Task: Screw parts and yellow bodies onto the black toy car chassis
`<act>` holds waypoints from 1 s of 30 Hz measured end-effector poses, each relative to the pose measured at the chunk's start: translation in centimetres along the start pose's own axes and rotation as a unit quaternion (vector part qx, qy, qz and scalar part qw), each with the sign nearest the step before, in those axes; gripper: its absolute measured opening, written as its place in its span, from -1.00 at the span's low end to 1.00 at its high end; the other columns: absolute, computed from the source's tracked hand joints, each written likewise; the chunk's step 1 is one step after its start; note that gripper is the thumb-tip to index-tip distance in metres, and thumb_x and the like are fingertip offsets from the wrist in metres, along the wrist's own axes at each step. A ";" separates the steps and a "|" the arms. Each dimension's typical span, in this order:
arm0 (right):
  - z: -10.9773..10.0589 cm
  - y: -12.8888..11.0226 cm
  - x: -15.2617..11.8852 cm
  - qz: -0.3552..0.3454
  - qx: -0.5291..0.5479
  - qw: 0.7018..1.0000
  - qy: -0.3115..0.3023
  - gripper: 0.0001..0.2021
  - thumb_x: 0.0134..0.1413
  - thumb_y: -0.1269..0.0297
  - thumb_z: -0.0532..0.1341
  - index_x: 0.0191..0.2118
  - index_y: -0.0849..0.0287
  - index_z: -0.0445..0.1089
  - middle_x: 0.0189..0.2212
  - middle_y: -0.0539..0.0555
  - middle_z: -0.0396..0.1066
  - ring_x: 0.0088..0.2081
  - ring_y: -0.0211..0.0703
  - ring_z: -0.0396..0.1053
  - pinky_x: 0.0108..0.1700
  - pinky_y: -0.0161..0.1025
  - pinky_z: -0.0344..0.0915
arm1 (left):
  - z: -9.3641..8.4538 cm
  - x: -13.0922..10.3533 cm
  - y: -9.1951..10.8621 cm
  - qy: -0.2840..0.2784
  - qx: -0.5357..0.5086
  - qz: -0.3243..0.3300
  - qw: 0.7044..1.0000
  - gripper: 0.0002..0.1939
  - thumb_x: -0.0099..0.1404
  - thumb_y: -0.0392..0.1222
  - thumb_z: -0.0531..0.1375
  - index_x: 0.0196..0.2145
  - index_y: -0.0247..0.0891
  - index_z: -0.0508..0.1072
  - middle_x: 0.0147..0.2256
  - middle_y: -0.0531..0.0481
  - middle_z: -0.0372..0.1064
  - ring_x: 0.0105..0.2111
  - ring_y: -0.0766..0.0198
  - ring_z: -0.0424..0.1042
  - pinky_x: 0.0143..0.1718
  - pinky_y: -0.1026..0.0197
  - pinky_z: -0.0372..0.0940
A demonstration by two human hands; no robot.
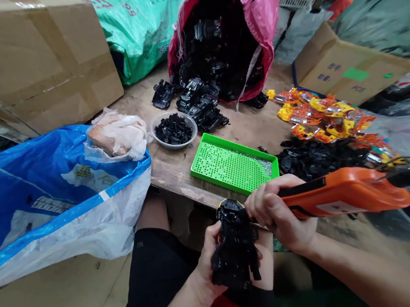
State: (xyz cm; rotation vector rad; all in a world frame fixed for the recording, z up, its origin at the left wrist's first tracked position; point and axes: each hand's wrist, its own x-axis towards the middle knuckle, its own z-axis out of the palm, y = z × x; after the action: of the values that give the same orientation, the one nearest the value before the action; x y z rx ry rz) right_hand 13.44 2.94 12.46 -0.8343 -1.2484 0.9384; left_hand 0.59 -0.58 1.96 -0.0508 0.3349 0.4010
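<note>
My left hand grips a black plastic toy car body above my lap, fingers wrapped round its side and underside. In my right hand is an orange and black power screwdriver, with its cord leading off to the right. The tool's front end is hidden by my right fingers, close to the upper right side of the car body. Just beyond my hands lies a green perforated tray with small shiny metal pieces gathered toward its right end.
Small black parts fill a bowl. Black assemblies lie before an open pink sack. Orange and yellow pieces and black parts are piled right. A blue bag and cardboard box stand left.
</note>
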 end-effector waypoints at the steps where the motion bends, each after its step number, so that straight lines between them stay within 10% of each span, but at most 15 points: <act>1: 0.0 0.1 -0.1 0.004 0.000 1.000 -0.001 -0.89 0.31 0.35 0.22 -0.30 0.09 0.31 -0.66 -0.19 0.17 -0.66 -0.37 0.17 -0.54 -0.33 0.29 | 0.0 0.0 0.0 0.002 -0.001 0.000 1.000 -0.06 0.39 0.31 -0.25 0.05 -0.67 0.50 -0.36 -0.39 0.61 -0.49 0.11 0.55 -0.43 0.22 0.36; 18: 0.0 0.3 0.2 0.058 0.003 0.996 0.068 -0.89 0.25 0.28 0.29 -0.26 0.08 0.33 -0.67 -0.19 0.21 -0.67 -0.36 0.18 -0.57 -0.34 0.26 | -1.1 0.6 -0.5 -0.009 -0.019 0.009 1.000 -0.14 0.34 0.36 -0.04 0.01 -0.59 0.53 -0.34 -0.35 0.61 -0.48 0.09 0.55 -0.40 0.19 0.35; 30: -0.9 0.9 8.5 -0.034 -0.024 0.985 0.167 -0.74 0.11 0.21 0.36 -0.36 0.07 0.23 -0.73 -0.25 0.12 -0.73 -0.39 0.09 -0.59 -0.33 0.22 | -1.3 0.7 -0.5 -0.023 -0.028 0.015 0.999 -0.19 0.35 0.33 -0.06 -0.07 -0.56 0.56 -0.34 -0.34 0.61 -0.42 0.08 0.59 -0.41 0.19 0.39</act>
State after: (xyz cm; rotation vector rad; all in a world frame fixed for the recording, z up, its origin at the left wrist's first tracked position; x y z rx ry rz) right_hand 14.81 11.07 14.79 -0.9384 -1.0037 0.6827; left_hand 0.96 -0.97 0.50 -0.0909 0.2784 0.4413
